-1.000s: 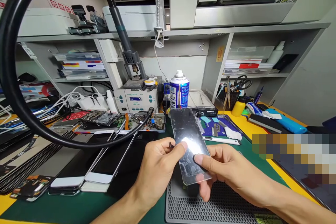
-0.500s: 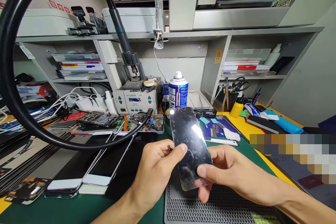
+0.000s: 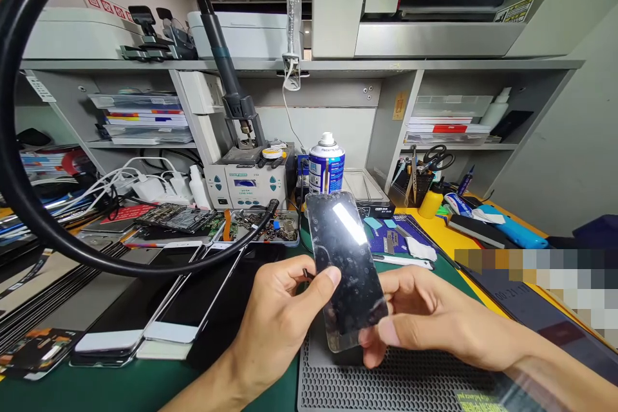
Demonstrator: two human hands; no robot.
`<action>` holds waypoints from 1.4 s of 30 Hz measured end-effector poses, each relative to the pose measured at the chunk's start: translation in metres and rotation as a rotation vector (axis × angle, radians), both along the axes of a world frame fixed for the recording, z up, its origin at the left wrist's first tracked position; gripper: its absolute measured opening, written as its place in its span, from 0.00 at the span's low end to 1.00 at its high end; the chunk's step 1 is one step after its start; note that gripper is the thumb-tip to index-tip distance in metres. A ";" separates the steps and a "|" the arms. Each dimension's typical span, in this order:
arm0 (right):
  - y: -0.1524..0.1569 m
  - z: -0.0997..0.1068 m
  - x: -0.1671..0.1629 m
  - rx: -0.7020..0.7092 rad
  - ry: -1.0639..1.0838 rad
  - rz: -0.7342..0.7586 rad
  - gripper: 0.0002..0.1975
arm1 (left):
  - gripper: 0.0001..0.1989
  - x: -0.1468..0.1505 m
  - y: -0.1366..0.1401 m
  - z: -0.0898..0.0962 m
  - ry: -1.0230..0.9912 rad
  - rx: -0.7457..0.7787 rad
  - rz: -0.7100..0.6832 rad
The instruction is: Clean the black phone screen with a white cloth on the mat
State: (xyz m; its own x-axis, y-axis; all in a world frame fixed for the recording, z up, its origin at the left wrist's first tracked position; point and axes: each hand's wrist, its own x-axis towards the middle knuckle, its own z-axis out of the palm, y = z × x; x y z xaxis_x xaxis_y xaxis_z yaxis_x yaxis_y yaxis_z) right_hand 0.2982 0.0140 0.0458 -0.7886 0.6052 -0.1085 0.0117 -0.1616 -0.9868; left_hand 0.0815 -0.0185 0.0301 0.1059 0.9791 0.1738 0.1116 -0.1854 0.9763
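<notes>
The left hand (image 3: 284, 309) is curled closed on the left edge of a dark, smudged phone screen (image 3: 347, 302), thumb on its face. The right hand (image 3: 434, 318), partly closed, holds the lower right edge. The screen tilts above a grey textured mat (image 3: 357, 389) on the bench (image 3: 280, 386). Behind stands a blue spray can (image 3: 327, 167).

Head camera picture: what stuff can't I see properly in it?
All in the head view:
Back of the dark glass panel: faces away.
Left hand fingertips, except the thumb's: hidden by panel and hand.
Bottom of the spray can: behind the panel.
Near end of the honeycomb mat: cut off by the bottom edge.
</notes>
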 end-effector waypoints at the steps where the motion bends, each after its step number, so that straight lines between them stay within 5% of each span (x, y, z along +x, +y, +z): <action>1: 0.001 0.000 0.000 0.024 -0.015 -0.031 0.16 | 0.22 0.000 0.000 0.001 -0.002 0.009 0.002; 12: -0.002 0.006 0.003 0.124 -0.113 -0.007 0.18 | 0.21 -0.002 0.002 0.000 -0.013 0.018 -0.050; 22: 0.003 0.005 0.016 -0.033 -0.041 0.058 0.11 | 0.20 -0.004 0.001 0.005 0.022 0.100 -0.050; 28: 0.008 0.002 0.012 0.039 -0.109 -0.025 0.22 | 0.19 -0.003 0.000 0.005 0.005 0.095 -0.042; 42: 0.007 0.000 0.010 -0.046 -0.098 -0.058 0.17 | 0.19 -0.002 0.001 0.004 0.091 0.142 0.039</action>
